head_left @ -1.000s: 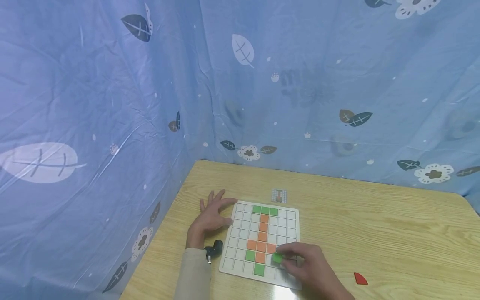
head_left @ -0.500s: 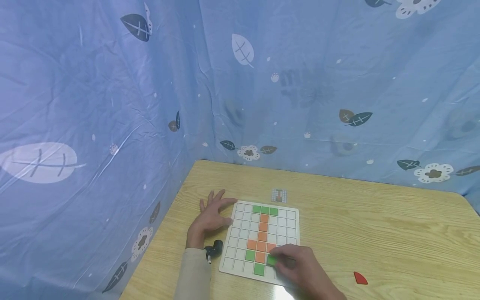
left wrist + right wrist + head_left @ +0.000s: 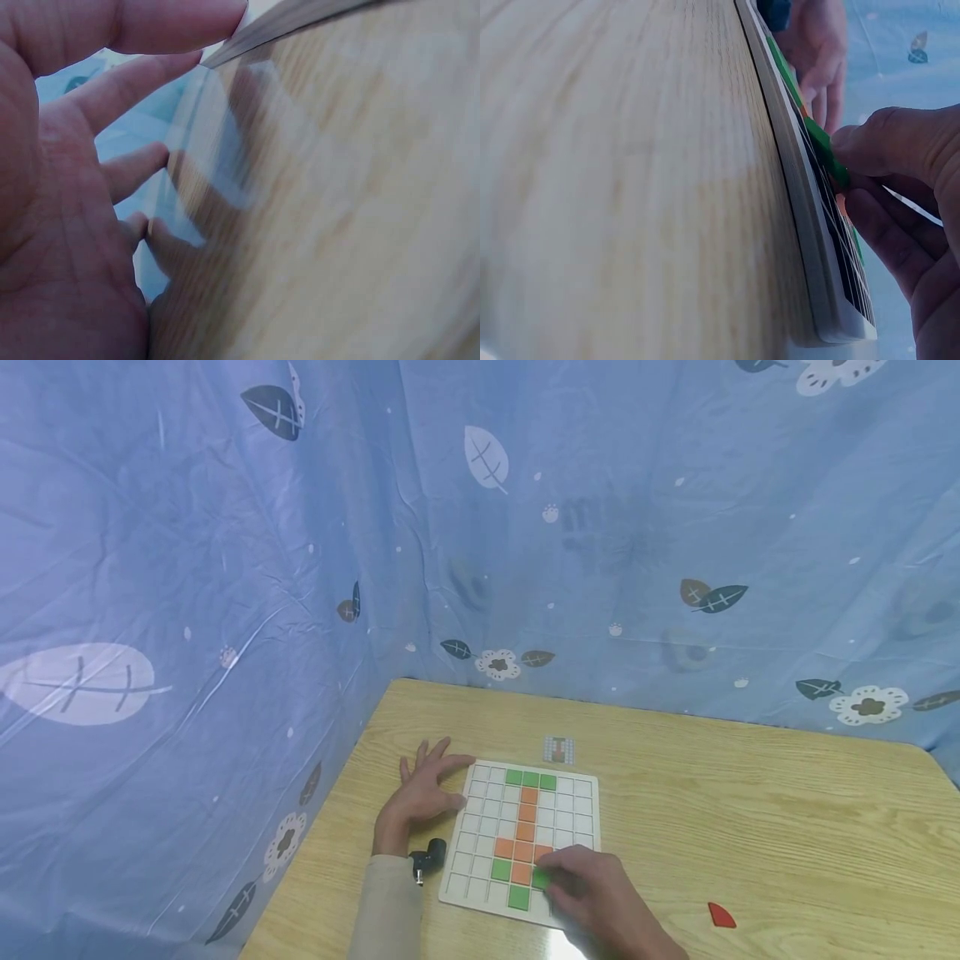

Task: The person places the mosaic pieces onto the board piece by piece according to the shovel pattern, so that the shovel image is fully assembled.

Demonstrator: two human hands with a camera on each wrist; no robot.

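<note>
A white grid board (image 3: 467, 868) lies on the table, with orange tiles (image 3: 522, 852) in a cross-like column and green tiles (image 3: 518, 897) around it. My right hand (image 3: 596, 889) pinches a green square tile (image 3: 826, 156) between thumb and fingers. That tile is at the board's surface, just right of the orange column and tilted slightly in the right wrist view. Spread at the board's left edge, my left hand (image 3: 422, 793) touches it with index finger and thumb; its other fingers rest on the wooden table, as the left wrist view shows.
A small pattern card (image 3: 558, 750) lies behind the board. Beside my left wrist is a black device (image 3: 429, 856). A red quarter-round piece (image 3: 722, 915) lies to the right. Blue patterned cloth (image 3: 600, 527) hangs along the table's back and left sides.
My right hand has moved a little left and carried the green tile down to the cell beside the orange column. My left hand has stayed in place.
</note>
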